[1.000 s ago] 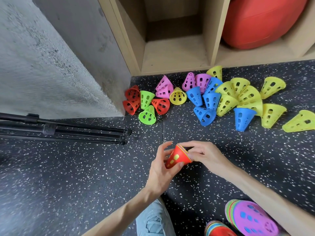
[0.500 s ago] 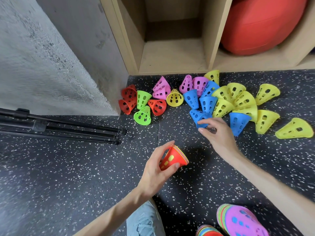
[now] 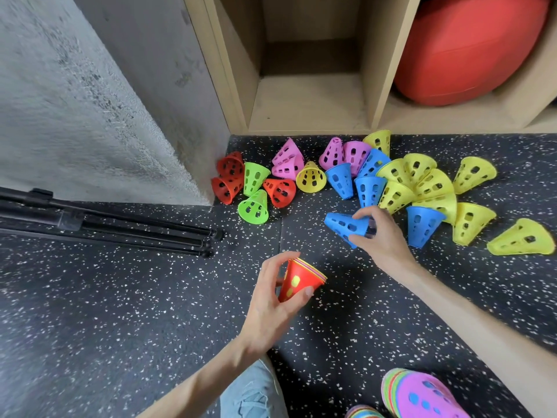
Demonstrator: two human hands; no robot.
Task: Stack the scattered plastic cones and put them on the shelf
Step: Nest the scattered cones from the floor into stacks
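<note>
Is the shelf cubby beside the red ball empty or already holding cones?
Empty: the cubby shows bare floor and back wall; no cones inside.

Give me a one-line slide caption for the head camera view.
Left hand holds a red-topped cone stack while the right hand grips a blue cone from the scattered pile.

The right hand (image 3: 380,233) has left the stack and now grips a blue cone (image 3: 345,225).
</note>
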